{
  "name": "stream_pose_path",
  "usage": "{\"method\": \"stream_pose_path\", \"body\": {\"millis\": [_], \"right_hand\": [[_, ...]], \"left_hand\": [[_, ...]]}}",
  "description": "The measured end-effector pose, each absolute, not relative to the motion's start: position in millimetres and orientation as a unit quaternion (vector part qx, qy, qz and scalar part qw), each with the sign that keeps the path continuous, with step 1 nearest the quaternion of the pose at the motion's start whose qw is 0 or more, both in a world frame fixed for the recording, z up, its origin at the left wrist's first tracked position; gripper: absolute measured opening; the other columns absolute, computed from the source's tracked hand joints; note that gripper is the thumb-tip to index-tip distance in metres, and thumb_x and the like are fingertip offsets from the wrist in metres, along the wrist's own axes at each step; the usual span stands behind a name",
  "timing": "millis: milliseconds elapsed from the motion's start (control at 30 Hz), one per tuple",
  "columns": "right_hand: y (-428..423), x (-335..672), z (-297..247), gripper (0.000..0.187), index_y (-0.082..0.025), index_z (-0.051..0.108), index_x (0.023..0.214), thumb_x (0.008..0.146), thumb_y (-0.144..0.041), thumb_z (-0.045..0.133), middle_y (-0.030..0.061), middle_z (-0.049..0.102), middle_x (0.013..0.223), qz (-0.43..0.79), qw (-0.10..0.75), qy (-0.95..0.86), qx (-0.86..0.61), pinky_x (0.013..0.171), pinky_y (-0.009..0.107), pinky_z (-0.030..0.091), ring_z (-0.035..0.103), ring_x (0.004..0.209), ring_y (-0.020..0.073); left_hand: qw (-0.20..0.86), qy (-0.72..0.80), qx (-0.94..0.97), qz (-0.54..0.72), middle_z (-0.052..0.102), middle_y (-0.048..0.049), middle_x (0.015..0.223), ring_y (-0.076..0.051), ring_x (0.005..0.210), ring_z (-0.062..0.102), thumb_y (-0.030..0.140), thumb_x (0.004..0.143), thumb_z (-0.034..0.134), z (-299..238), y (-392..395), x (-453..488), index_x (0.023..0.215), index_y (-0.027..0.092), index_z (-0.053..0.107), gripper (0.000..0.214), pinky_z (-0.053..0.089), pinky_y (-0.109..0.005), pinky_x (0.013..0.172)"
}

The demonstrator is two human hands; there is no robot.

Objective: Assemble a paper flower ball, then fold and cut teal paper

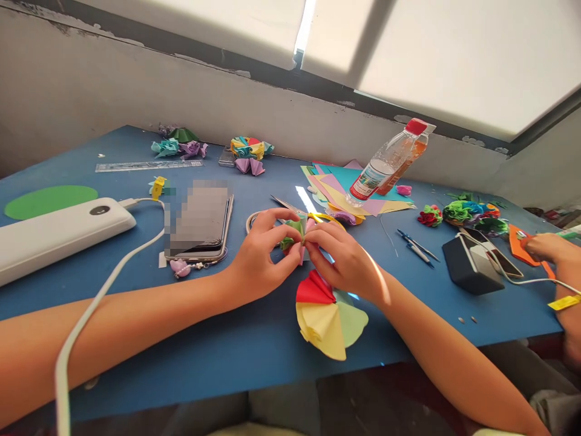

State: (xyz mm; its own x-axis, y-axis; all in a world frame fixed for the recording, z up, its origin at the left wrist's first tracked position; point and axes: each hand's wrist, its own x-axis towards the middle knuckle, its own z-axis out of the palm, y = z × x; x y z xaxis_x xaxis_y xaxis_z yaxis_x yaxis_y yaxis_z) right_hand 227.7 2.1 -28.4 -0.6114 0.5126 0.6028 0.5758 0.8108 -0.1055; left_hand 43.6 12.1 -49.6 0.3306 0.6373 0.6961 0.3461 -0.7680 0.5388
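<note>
Both hands meet near the middle of the table, pinching a small piece of folded paper point(296, 227) in green and pink. My left hand point(265, 251) grips it from the left with thumb and fingers closed. From the other side, the fingertips of my right hand point(342, 251) press together on the same piece, partly hiding it. Just below them lies a round paper fan point(323, 324) with red, yellow and pale green sections. Behind the hands are scissors point(282, 201), their pointed blade visible and the rest mostly covered.
A phone point(204, 215) and a white power bank point(59, 233) with a cable lie left. Behind are a ruler point(149, 165), paper flowers point(249, 148), coloured sheets point(327, 184) and a tilted bottle point(379, 166). Pens point(416, 248), a dark box point(469, 266) and another person's hand point(549, 247) are right.
</note>
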Motion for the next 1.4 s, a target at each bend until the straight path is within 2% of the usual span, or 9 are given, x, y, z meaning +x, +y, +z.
{"method": "stream_pose_path", "body": {"millis": [267, 467, 800, 933, 1167, 1400], "right_hand": [[1.3, 227.1, -28.4, 0.01, -0.02, 0.051, 0.088, 0.092, -0.014, 0.044, 0.0062, 0.058, 0.084, -0.019, 0.322, -0.896, -0.305, 0.075, 0.032, 0.046, 0.055, 0.081, 0.0184], [2.6, 225.4, -29.1, 0.013, -0.02, 0.049, 0.083, 0.092, -0.014, 0.042, 0.0037, 0.054, 0.079, 0.077, 0.346, -0.886, -0.299, 0.071, 0.03, 0.043, 0.049, 0.075, 0.0155], [-0.7, 223.2, -24.4, 0.016, -0.019, 0.049, 0.077, 0.091, -0.016, 0.042, 0.0002, 0.053, 0.073, 0.208, 0.353, -0.838, -0.36, 0.067, 0.027, 0.04, 0.047, 0.069, 0.0122], [-1.0, 223.1, -25.0, 0.015, -0.019, 0.05, 0.076, 0.09, -0.015, 0.043, -0.0002, 0.054, 0.072, 0.214, 0.355, -0.833, -0.366, 0.066, 0.026, 0.04, 0.047, 0.068, 0.0118], [-2.5, 220.9, -26.7, 0.012, -0.019, 0.05, 0.075, 0.085, -0.012, 0.046, -0.0027, 0.051, 0.067, 0.205, 0.359, -0.835, -0.364, 0.061, 0.024, 0.04, 0.043, 0.061, 0.009], [-1.6, 224.1, -22.7, 0.011, -0.018, 0.052, 0.079, 0.087, -0.013, 0.046, 0.0006, 0.057, 0.072, 0.248, 0.354, -0.838, -0.334, 0.063, 0.024, 0.044, 0.049, 0.066, 0.0102]], "left_hand": [[0.149, 0.302, 0.806, 0.487, 0.058, -0.0095, 0.11, -0.02, 0.111, 0.055, 0.013, 0.084, 0.055, -49.5, 11.7, 43.4, 0.08, 0.018, 0.061, 0.009, 0.048, -0.039, 0.095], [0.156, 0.298, 0.809, 0.481, 0.058, -0.0102, 0.11, -0.021, 0.111, 0.053, 0.012, 0.082, 0.055, -50.4, 11.4, 43.9, 0.08, 0.018, 0.061, 0.009, 0.048, -0.04, 0.095], [0.156, 0.291, 0.815, 0.476, 0.056, -0.01, 0.111, -0.021, 0.11, 0.053, 0.012, 0.083, 0.054, -50.8, 11.3, 43.4, 0.08, 0.018, 0.062, 0.01, 0.048, -0.038, 0.091], [0.158, 0.286, 0.815, 0.478, 0.056, -0.0099, 0.112, -0.021, 0.107, 0.054, 0.011, 0.082, 0.055, -51.4, 11.3, 44.7, 0.079, 0.018, 0.061, 0.01, 0.05, -0.036, 0.087], [0.128, 0.284, 0.827, 0.468, 0.057, -0.0107, 0.11, -0.022, 0.109, 0.052, 0.013, 0.084, 0.054, -51.2, 11.1, 44.1, 0.077, 0.018, 0.057, 0.009, 0.047, -0.041, 0.093], [0.151, 0.269, 0.827, 0.47, 0.058, -0.0109, 0.111, -0.024, 0.112, 0.052, 0.011, 0.085, 0.051, -51.3, 12.5, 42.3, 0.08, 0.018, 0.06, 0.013, 0.044, -0.043, 0.095]]}}
